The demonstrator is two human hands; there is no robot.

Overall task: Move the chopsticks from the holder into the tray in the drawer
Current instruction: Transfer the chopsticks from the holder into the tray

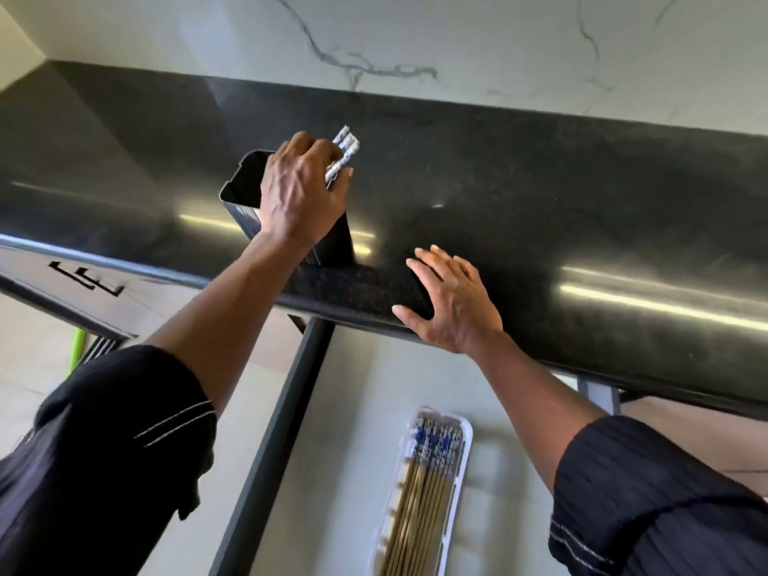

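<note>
A black rectangular holder point(243, 189) stands on the dark countertop near its front edge. My left hand point(303, 193) is over the holder's mouth, shut on a few chopsticks point(344, 153) whose blue-and-white patterned tops stick out past my fingers. Their lower parts are hidden by my hand and the holder. My right hand point(451, 301) rests flat and open on the counter's front edge, holding nothing. Below, in the open drawer point(299, 409), a white tray point(461, 463) holds several chopsticks point(419, 496) lying side by side.
The glossy black countertop point(540, 201) runs across the view, backed by a white marble wall point(415, 35). The drawer's dark side rail runs down the left of the tray. A green stick point(77, 349) stands at the far left near the floor.
</note>
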